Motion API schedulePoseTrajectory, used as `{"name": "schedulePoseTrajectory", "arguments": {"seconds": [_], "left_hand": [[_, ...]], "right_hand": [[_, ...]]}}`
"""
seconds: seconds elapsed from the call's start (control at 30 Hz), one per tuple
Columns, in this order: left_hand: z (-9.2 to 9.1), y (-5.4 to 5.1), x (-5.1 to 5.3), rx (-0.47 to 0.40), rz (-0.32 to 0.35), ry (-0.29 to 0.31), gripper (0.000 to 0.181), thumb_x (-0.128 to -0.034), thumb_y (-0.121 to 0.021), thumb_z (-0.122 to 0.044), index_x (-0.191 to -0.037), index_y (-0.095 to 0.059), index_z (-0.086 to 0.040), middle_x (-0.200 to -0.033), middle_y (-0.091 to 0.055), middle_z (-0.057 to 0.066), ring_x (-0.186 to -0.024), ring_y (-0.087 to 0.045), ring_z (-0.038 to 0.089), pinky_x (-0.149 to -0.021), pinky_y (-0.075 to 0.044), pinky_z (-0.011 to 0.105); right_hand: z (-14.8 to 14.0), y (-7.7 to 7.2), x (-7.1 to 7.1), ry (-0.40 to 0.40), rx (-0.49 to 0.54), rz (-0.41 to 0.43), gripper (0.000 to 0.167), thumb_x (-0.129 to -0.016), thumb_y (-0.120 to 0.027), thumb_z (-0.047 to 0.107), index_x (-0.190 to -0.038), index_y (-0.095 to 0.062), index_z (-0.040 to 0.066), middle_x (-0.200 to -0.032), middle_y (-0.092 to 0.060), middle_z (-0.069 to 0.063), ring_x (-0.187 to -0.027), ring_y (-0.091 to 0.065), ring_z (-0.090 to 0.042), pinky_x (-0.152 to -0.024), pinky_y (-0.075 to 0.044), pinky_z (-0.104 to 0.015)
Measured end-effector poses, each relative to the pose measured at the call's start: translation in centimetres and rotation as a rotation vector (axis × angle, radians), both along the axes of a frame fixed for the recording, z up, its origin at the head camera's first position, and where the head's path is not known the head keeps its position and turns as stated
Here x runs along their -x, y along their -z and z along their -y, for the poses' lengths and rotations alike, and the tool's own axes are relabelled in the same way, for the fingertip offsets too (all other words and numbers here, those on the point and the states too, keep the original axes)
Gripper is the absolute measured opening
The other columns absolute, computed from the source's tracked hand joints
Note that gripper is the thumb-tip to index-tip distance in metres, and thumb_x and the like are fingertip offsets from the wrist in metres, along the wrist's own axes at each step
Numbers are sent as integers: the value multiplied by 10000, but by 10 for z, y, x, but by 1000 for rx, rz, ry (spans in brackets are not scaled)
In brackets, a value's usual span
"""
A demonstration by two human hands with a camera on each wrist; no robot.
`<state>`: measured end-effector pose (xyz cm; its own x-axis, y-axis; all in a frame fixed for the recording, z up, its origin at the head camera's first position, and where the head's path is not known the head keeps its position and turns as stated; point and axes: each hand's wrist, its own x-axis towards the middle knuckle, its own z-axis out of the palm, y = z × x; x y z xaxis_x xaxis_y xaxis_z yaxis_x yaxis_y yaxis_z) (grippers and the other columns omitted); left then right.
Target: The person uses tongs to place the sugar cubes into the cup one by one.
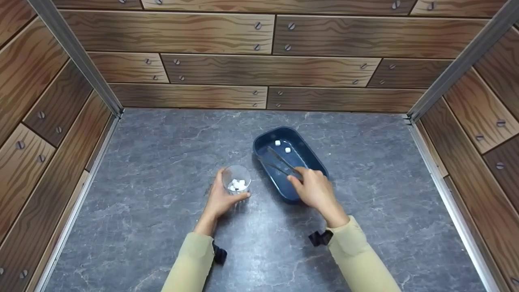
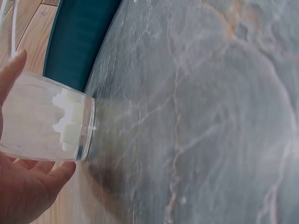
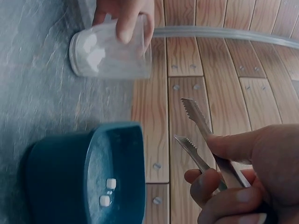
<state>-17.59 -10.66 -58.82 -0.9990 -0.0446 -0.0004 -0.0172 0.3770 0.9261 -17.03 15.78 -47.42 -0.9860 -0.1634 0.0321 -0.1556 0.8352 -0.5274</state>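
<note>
My left hand (image 1: pixel 219 199) holds a clear glass (image 1: pixel 236 172), fingers and thumb around its sides. Several small white cubes (image 1: pixel 238 185) lie at the bottom of the glass; the left wrist view shows it upright, its base at or just above the surface. My right hand (image 1: pixel 318 191) grips metal tongs (image 3: pixel 224 168) over the dark blue tray (image 1: pixel 305 156). Serrated tips of the tongs stand apart with nothing between them in the right wrist view. Two white cubes, one (image 1: pixel 277 142) nearer the far end and another (image 1: pixel 288 150) beside it, lie in the tray.
The tray stands to the right of the glass on a grey marbled surface (image 1: pixel 162 182). Wood-patterned walls (image 1: pixel 215 69) rise at the back and both sides, with metal strips along the corners (image 1: pixel 79 56). Dark straps with small devices (image 1: pixel 320 238) sit on both wrists.
</note>
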Motion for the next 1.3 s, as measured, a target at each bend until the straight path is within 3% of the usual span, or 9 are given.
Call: {"name": "schedulePoseTrajectory", "arguments": {"seconds": [0.23,0.37,0.47,0.63,0.87,1.03,1.3], "left_hand": [[4,-1,-1,-73,-20,35,1097,-645,-934,-273,-1522,-291,-131,-1520,-326,221,-1366,-347,385,-1074,-331,534],[6,-1,-1,-101,-21,41,1127,-626,-946,-273,-1531,-281,-192,-1544,-288,215,-1397,-301,374,-1091,-307,532],[6,-2,0,-102,-29,32,1123,-612,-953,-281,-1523,-301,-195,-1534,-310,214,-1393,-313,364,-1091,-311,525],[5,-3,2,-99,-43,28,1087,-594,-959,-298,-1491,-351,-212,-1524,-347,162,-1374,-349,324,-1080,-330,502],[2,-3,5,-112,-57,21,1019,-603,-954,-263,-1450,-394,-186,-1507,-373,126,-1359,-366,301,-1074,-338,488],[1,-2,6,-94,-51,19,1036,-601,-950,-273,-1460,-387,-130,-1486,-391,174,-1343,-382,339,-1074,-335,499],[2,0,9,-70,-20,26,1003,-616,-931,-284,-1450,-400,-114,-1443,-432,203,-1309,-419,350,-1056,-358,502]], "right_hand": [[-10,8,11,53,-36,65,402,-964,-634,303,-1260,-651,32,-774,-634,-50,-550,-529,-170,-536,-435,-352],[-14,10,17,81,-57,120,412,-973,-617,311,-1278,-636,34,-770,-620,-52,-557,-534,-179,-512,-423,-340],[-16,10,22,96,-72,131,410,-973,-616,307,-1272,-636,27,-796,-640,-75,-587,-549,-198,-526,-433,-350],[-20,11,30,120,-113,126,428,-973,-610,319,-1277,-633,19,-984,-693,-160,-693,-609,-253,-601,-483,-415],[-25,11,45,154,-169,167,433,-976,-597,341,-1279,-633,34,-1034,-687,-184,-752,-640,-310,-597,-490,-455],[-28,9,56,160,-219,180,430,-973,-595,341,-1270,-634,33,-1112,-666,-227,-901,-653,-391,-692,-508,-530],[-28,6,68,158,-283,199,395,-983,-575,331,-1180,-650,-3,-1124,-649,-246,-944,-639,-396,-737,-510,-552]]}}
